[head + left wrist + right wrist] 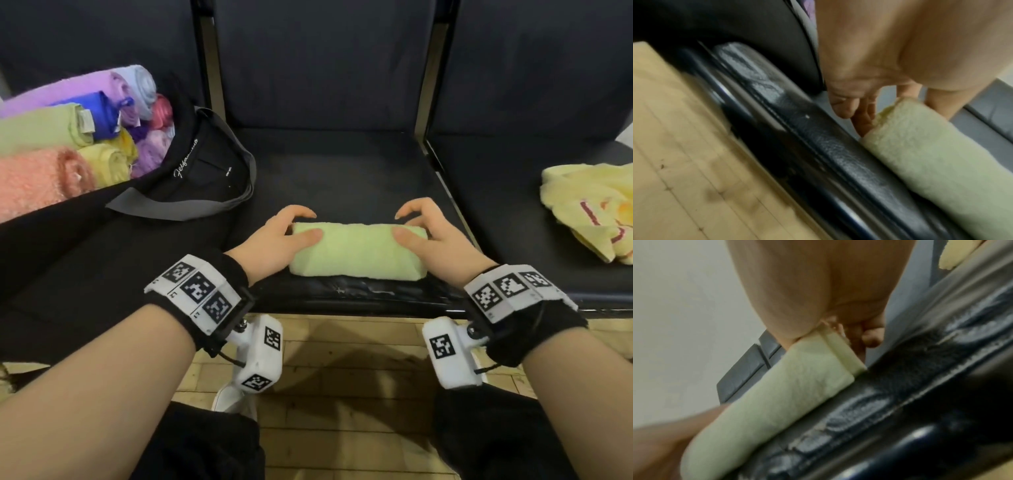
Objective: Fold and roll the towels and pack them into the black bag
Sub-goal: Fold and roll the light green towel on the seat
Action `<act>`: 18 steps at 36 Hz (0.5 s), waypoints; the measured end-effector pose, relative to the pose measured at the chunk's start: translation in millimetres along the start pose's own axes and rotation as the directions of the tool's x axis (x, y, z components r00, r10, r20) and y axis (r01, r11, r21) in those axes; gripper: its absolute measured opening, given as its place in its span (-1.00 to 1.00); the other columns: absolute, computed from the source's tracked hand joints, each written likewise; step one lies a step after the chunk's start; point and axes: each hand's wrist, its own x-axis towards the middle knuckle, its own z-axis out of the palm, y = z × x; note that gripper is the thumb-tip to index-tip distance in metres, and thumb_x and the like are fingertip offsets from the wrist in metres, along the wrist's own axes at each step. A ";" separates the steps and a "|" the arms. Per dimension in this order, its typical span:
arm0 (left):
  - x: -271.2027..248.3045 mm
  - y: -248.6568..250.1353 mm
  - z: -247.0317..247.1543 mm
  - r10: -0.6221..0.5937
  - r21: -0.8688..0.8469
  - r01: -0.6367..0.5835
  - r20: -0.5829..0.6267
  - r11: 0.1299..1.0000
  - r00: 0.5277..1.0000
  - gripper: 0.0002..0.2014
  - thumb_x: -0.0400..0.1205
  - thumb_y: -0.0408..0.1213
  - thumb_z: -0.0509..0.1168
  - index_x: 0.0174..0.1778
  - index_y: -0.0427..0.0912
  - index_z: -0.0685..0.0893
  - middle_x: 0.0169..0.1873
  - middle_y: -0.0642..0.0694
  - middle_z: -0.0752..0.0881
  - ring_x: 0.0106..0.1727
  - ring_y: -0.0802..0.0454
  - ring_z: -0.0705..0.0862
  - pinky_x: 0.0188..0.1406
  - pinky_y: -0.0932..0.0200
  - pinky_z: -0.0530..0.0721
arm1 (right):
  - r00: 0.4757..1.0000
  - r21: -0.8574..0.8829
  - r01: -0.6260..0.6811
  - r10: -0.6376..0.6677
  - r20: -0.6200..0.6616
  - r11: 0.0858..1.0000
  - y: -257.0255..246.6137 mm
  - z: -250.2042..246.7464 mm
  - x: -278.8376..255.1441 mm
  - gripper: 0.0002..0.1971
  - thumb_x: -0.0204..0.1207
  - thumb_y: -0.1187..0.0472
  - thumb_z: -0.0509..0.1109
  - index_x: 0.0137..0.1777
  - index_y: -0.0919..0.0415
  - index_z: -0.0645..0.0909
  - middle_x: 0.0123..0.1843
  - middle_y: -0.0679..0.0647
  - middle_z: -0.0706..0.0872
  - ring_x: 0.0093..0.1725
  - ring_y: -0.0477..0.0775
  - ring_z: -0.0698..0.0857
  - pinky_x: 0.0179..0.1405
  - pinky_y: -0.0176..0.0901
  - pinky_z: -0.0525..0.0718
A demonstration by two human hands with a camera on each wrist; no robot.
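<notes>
Right now a pale green towel point(356, 251), rolled into a short log, lies crosswise on the near edge of the middle seat point(342, 178) of a row of dark padded chairs. The left hand point(277, 240) cups its left end and the right hand point(431, 236) cups its right end. On each hand the thumb lies flat on top of the roll, pointing inward, while the fingers point(301, 212) arch over the far side, curled and spread a little; I cannot tell whether their tips touch the cloth or the seat behind it. The left wrist view shows the fingertips reaching down past the end of the roll point(931, 154), close to the seat cushion. The right wrist view shows the layered end of the roll point(793, 394) tucked against the palm.

To the left, on the next seat, sits the black bag point(205, 164), open toward the viewer, with a grey strap point(191, 205) looping across its front. A stack of rolled towels point(78, 137) fills it: lilac, light blue, royal blue, green, yellow, pink and a fluffy salmon one nearest. It stands near the green roll but apart from it.

On the seat to the right, well apart, lies a crumpled yellow towel point(589, 212) with red markings, unfolded. Both wrists wear black bands carrying white blocks with square black-and-white codes. Below the seat edge the floor point(342, 377) is light wood.
</notes>
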 end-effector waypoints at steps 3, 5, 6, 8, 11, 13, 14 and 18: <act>1.3 -0.2 2.4 0.007 0.137 -0.007 -0.002 0.991 1.000 -0.74 0.69 0.04 0.23 0.23 0.07 0.61 0.15 -0.07 0.61 0.19 0.00 0.57 0.09 0.19 0.52 | 1.000 -0.219 0.015 -0.018 -0.014 0.976 0.8 8.3 2.5 -0.84 0.66 0.00 0.23 0.12 0.02 0.55 0.10 0.07 0.61 0.07 0.16 0.62 0.02 -0.05 0.53; 2.6 -4.9 2.6 0.057 0.354 -0.030 -0.067 0.935 0.996 -0.67 0.65 0.17 0.20 0.23 0.14 0.65 0.12 -0.02 0.54 0.27 -0.03 0.49 0.31 0.07 0.45 | 0.996 -0.444 0.031 -0.067 -0.066 0.896 4.6 13.9 6.3 -0.76 0.65 -0.03 0.24 0.12 0.04 0.66 0.22 0.04 0.54 0.20 0.16 0.55 0.26 0.03 0.45; 2.3 -6.9 2.9 0.115 0.433 -0.056 -0.111 0.900 0.987 -0.67 0.64 0.17 0.21 0.24 0.16 0.65 0.14 0.00 0.48 0.28 -0.03 0.45 0.40 0.02 0.40 | 0.989 -0.533 0.049 -0.114 -0.090 0.845 4.6 15.5 7.0 -0.75 0.64 -0.03 0.25 0.13 0.03 0.70 0.26 0.03 0.51 0.24 0.15 0.51 0.32 0.05 0.38; 0.6 -8.1 2.8 0.258 0.459 -0.164 -0.149 0.873 0.955 -0.72 0.66 0.07 0.26 0.25 0.14 0.65 0.17 0.04 0.46 0.26 -0.01 0.45 0.42 -0.04 0.39 | 0.975 -0.540 0.133 -0.207 -0.078 0.831 2.5 15.0 6.9 -0.74 0.65 0.02 0.27 0.17 0.06 0.72 0.22 0.04 0.57 0.24 0.13 0.55 0.34 0.09 0.40; -3.1 -7.0 1.5 0.365 0.411 -0.304 -0.077 0.860 0.928 -0.72 0.65 0.07 0.27 0.19 0.05 0.67 0.10 0.11 0.62 0.19 0.06 0.56 0.33 -0.11 0.49 | 0.979 -0.366 0.190 -0.203 0.004 0.911 -1.9 10.7 -1.7 -0.72 0.62 -0.04 0.25 0.20 0.00 0.68 0.13 -0.07 0.71 0.15 0.00 0.66 0.24 0.13 0.59; -6.3 -6.6 -0.3 0.292 0.397 -0.274 0.015 0.876 0.956 -0.52 0.54 0.28 0.28 0.26 0.08 0.64 0.15 0.15 0.63 0.22 0.13 0.57 0.34 -0.02 0.52 | 0.993 -0.282 0.098 -0.074 0.093 0.954 -4.2 5.1 -7.5 -0.71 0.51 -0.19 0.27 0.13 -0.15 0.67 0.13 -0.18 0.71 0.13 -0.06 0.67 0.23 0.08 0.62; -7.7 -6.1 -1.5 0.227 0.427 -0.235 0.071 0.873 0.971 -0.42 0.47 0.37 0.29 0.31 0.12 0.60 0.20 0.16 0.61 0.25 0.14 0.56 0.36 0.01 0.50 | 0.988 -0.253 0.047 -0.008 0.153 0.966 -6.8 2.7 -10.0 -0.70 0.44 -0.24 0.32 0.12 -0.22 0.65 0.16 -0.21 0.68 0.16 -0.06 0.65 0.27 0.08 0.59; -9.1 -5.9 -1.2 0.135 0.565 -0.232 0.208 0.792 0.969 -0.47 0.33 0.16 0.38 0.23 0.21 0.52 0.17 0.19 0.52 0.23 0.09 0.54 0.21 0.00 0.51 | 0.947 -0.504 0.100 0.073 0.312 0.858 -16.7 -0.7 -13.9 -0.43 0.32 -0.07 0.51 0.37 -0.18 0.49 0.45 -0.19 0.40 0.43 -0.01 0.40 0.50 0.19 0.31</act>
